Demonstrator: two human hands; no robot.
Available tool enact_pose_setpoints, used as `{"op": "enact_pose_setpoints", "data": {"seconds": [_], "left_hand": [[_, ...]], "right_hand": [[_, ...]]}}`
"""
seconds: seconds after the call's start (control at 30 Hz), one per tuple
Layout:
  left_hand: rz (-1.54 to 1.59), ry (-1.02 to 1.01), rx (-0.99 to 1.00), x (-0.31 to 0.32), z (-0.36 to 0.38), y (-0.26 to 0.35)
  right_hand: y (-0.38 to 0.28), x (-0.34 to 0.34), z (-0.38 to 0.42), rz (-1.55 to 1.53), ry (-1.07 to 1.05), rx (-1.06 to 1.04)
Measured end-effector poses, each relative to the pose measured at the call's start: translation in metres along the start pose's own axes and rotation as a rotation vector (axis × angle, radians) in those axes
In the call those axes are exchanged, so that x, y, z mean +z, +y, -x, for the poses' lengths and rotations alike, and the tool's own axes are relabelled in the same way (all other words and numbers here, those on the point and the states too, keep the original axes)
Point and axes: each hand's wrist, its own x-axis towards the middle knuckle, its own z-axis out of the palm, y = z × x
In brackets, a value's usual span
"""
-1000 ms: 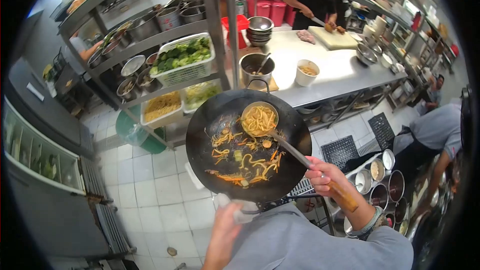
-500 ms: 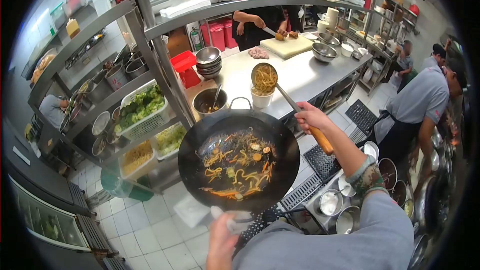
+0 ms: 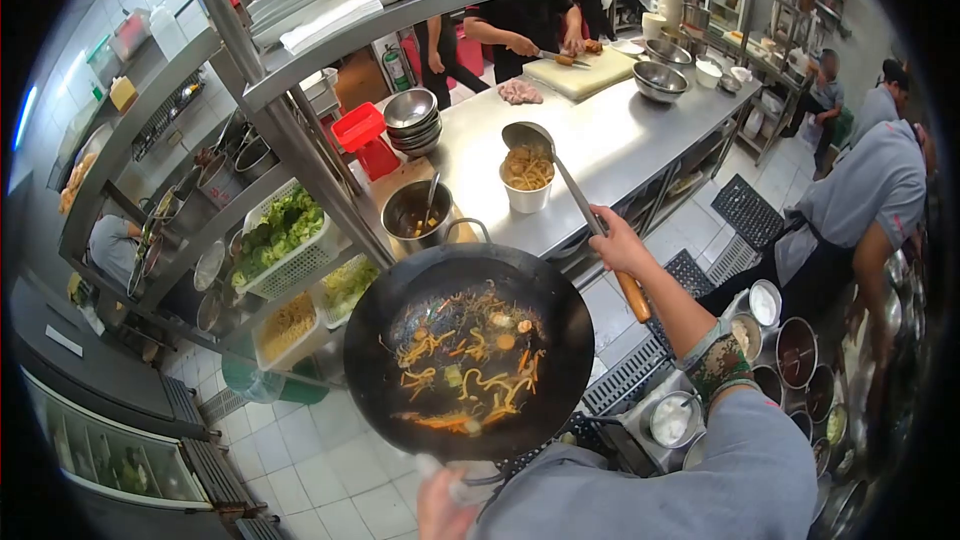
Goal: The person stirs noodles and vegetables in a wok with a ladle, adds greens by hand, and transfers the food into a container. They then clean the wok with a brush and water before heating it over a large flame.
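My right hand (image 3: 617, 242) is closed around the long-handled ladle (image 3: 578, 195), whose wooden grip slants down toward my forearm. The ladle's bowl tips over a white tub (image 3: 528, 198) on the steel counter, and noodles (image 3: 530, 168) fill the tub's mouth. Below it I hold up a large black wok (image 3: 375, 380). Noodles, carrot strips and other bits (image 3: 475, 365) lie spread inside the wok. My left hand (image 3: 447, 508), partly blurred, is closed on the wok's near handle through a white cloth (image 3: 437, 470).
A pot with a spoon (image 3: 415, 212) and stacked metal bowls (image 3: 413, 122) stand on the counter (image 3: 470, 155). Across it, a person's hands (image 3: 572, 43) work with a knife at a cutting board (image 3: 580, 75). Broccoli baskets (image 3: 285, 245) sit on the left rack; a co-worker (image 3: 860, 185) stands at right.
The ladle's bowl has lowered and tipped, and its noodles are now in the tub. The wok has shifted slightly left and down in view. Another person has appeared behind the counter.
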Motion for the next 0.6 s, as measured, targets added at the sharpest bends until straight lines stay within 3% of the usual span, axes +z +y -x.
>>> {"op": "enact_pose_setpoints", "data": {"seconds": [0.03,0.1,0.13,0.2,0.3,0.37,0.43,0.5,0.53,0.57,0.6], "left_hand": [[-0.003,0.003,-0.001,-0.005,0.000,-0.006],[-0.275,-0.229,0.372,-0.003,0.009,-0.007],[-0.275,-0.226,0.369,-0.001,0.014,-0.006],[-0.378,-0.177,0.632,0.003,0.024,-0.009],[-0.334,-0.088,0.720,0.006,0.031,-0.015],[-0.348,-0.060,0.707,0.006,0.036,-0.017],[-0.367,-0.027,0.688,0.006,0.036,-0.013],[-0.051,0.195,0.025,0.008,0.026,0.000],[-0.054,0.193,0.025,0.006,0.028,-0.001],[-0.251,0.035,0.400,0.002,0.032,-0.006],[-0.443,-0.121,0.770,0.000,0.036,-0.011]], "right_hand": [[-0.002,-0.003,0.003,0.058,0.005,-0.017],[-0.008,-0.007,0.013,0.143,0.034,-0.014],[-0.009,-0.008,0.015,0.231,0.062,-0.011],[0.007,-0.016,0.012,0.310,0.066,-0.088],[0.022,-0.021,0.012,0.443,0.122,-0.259],[0.015,-0.023,0.017,0.503,0.170,-0.351],[-0.010,-0.024,0.032,0.417,0.092,-0.170],[-0.007,-0.023,0.030,0.424,0.095,-0.186],[-0.004,-0.022,0.029,0.433,0.094,-0.207],[-0.002,-0.016,0.028,0.442,0.173,-0.383],[-0.001,-0.017,0.029,0.444,0.159,-0.386]]}}
